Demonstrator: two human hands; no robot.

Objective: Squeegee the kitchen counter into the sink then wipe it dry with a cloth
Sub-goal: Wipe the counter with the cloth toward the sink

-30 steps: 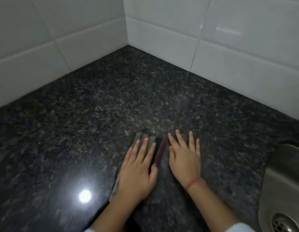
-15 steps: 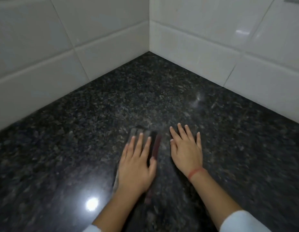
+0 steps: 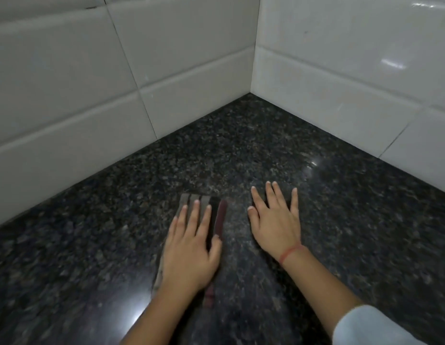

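Ok so the black speckled granite counter [image 3: 92, 245] runs past my fingertips [image 3: 268, 185] to white tiled walls [image 3: 67, 95]. I've got a dark cloth with grey and maroon stripes [image 3: 220, 220] under the fingers of my left hand [image 3: 189, 252], right hand [image 3: 276, 227] just beside; both flat, straight-fingered, gripping nothing.

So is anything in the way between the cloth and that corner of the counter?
Nothing visible. The counter shows only bare granite from the cloth up to the corner under the tiles. The left hand already lies flat on the cloth, and the right hand lies flat next to it.
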